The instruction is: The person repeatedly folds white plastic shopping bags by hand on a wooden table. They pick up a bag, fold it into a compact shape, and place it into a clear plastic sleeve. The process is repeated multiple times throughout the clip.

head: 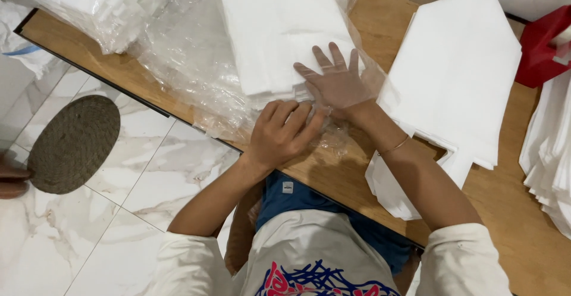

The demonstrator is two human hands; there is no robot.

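My right hand (336, 82) wears a thin clear plastic glove and lies flat with fingers spread on the near corner of a stack of white sheets (279, 28). The stack rests on crumpled clear plastic wrap (190, 64) on the wooden table (357, 183). My left hand (282, 132) is curled just in front of the right wrist, its fingers pinching the loose clear cuff of the glove (324, 130). A thin bracelet sits on my right forearm.
A pile of white bag-shaped sheets (458, 76) lies to the right, with more white stacks (550, 153) and a red object (538, 46) at the far right. A plastic bag of white goods (101, 4) sits top left. A woven round mat (74, 144) lies on the marble floor.
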